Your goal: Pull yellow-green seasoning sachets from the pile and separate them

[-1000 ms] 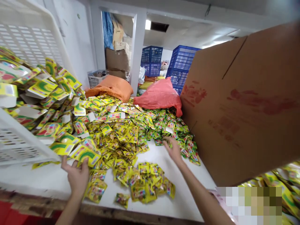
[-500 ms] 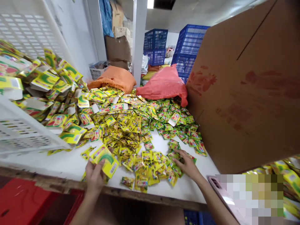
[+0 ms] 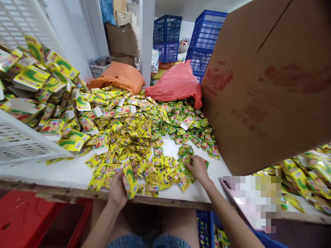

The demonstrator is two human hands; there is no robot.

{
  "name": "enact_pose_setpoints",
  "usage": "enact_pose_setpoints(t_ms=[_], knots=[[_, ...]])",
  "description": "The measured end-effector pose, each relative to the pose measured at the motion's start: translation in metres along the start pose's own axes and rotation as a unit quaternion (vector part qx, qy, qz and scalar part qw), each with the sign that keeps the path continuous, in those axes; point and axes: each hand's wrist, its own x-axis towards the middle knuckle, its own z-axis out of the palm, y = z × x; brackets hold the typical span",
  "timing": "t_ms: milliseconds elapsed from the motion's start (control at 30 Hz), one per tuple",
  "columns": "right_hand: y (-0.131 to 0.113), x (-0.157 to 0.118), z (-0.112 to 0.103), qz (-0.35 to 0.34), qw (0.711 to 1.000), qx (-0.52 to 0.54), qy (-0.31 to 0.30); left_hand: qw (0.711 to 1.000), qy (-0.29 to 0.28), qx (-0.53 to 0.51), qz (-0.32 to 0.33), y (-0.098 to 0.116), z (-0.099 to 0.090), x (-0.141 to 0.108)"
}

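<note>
My left hand [image 3: 119, 187] is wrapped round a small yellow box [image 3: 129, 179], held upright and tilted at the table's front edge. My right hand [image 3: 197, 167] has its fingertips on green packets [image 3: 186, 150] to the right; whether they pinch one is hidden. Yellow packets [image 3: 162, 177] lie between my hands. Behind them spreads a large heap of yellow packets [image 3: 131, 132], with green packets on its right side. Flat and open yellow boxes [image 3: 53, 127] are piled at the left, spilling from a white crate [image 3: 31, 141].
A big cardboard box [image 3: 269, 96] leans at the right, a phone [image 3: 240, 199] in front of it. Orange [image 3: 121, 76] and red sacks [image 3: 176, 84] lie behind the heap. Blue crates [image 3: 207, 34] stand farther back. A red stool [image 3: 23, 217] is at the lower left.
The box in my left hand has turned from flat and wide to narrow and upright, and now shows another side. My right hand's fingers have drawn closer together at the green packets. The view has shifted.
</note>
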Motion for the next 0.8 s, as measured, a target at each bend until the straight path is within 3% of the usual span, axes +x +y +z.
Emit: enact_pose_setpoints(t_ms=[100,267,433,800], knots=[[0.004,-0.006,-0.009,0.015,0.998,0.062,-0.017,0.999,-0.015,0.022,0.047,-0.007,-0.01,0.003],[0.004,-0.048,-0.02,0.015,0.976,0.205,-0.077,0.996,0.065,0.027,0.051,-0.021,-0.014,0.007],[-0.005,-0.078,-0.01,0.028,0.956,0.274,-0.096,0.999,-0.032,0.027,-0.022,-0.025,-0.001,0.002],[-0.015,-0.082,-0.016,0.08,0.945,0.314,-0.05,0.998,-0.049,0.02,-0.021,-0.027,-0.001,-0.002]])
